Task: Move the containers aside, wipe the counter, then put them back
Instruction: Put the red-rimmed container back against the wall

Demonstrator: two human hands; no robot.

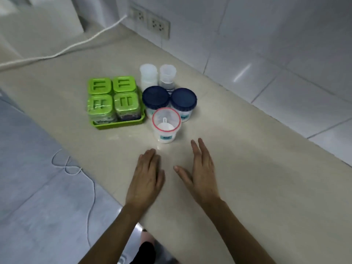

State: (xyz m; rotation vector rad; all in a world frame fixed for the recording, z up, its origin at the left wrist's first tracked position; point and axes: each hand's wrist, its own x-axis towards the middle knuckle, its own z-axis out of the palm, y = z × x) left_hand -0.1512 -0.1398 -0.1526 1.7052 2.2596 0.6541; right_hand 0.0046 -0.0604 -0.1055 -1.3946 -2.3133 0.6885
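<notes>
A cluster of containers stands mid-counter. A green tray [122, 124] holds several green-lidded jars [112, 96]. To its right stand two blue-lidded tubs [155, 98] [183, 101], two translucent white cups [148, 74] [167, 74] behind them, and a clear tub with a red rim [166, 125] in front, white powder and a scoop inside. My left hand [146, 178] and my right hand [200, 168] hover over the beige counter [247, 168] just in front of the red-rimmed tub, fingers extended, holding nothing and touching none of the containers.
A white cable [62, 51] runs across the counter's back left to wall sockets [150, 22]. A tiled wall [285, 54] borders the counter on the right. The counter's left edge drops to a tiled floor [38, 187] with a thin white cord [89, 187].
</notes>
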